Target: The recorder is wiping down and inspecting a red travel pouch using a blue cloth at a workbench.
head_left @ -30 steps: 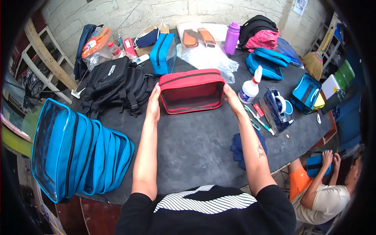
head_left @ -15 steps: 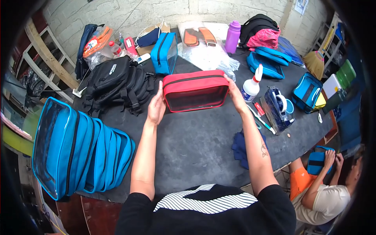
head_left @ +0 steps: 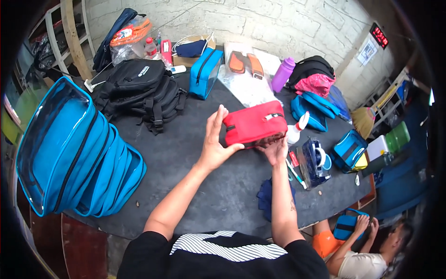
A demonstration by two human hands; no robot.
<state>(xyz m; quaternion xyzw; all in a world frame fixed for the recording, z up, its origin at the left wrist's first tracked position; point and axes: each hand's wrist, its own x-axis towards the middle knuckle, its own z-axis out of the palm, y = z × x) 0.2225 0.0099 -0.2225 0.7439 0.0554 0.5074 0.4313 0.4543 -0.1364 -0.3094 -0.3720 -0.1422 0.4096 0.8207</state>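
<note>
A red zippered pouch (head_left: 253,125) with a dark see-through panel is tilted above the table, one narrow end turned toward me. My left hand (head_left: 215,142) grips its left end, thumb along the lower edge and fingers raised beside it. At the lower right corner my right hand (head_left: 276,149) supports it from beneath, some fingers hidden by the pouch. Close behind the right hand stands a white spray bottle (head_left: 293,135). Dark blue cloth (head_left: 265,199) lies by my right forearm.
Blue clear-fronted bags (head_left: 83,158) stand in a row at left, near a black backpack (head_left: 132,88). Another blue bag (head_left: 204,74), a purple bottle (head_left: 282,75) and a clear navy case (head_left: 312,160) sit farther back and right. A seated person (head_left: 362,260) handles a blue pouch at lower right.
The red pouch has turned from its long side to a narrow end and shifted right. My left hand moved right with it; my right hand slid under its corner. The view swung slightly.
</note>
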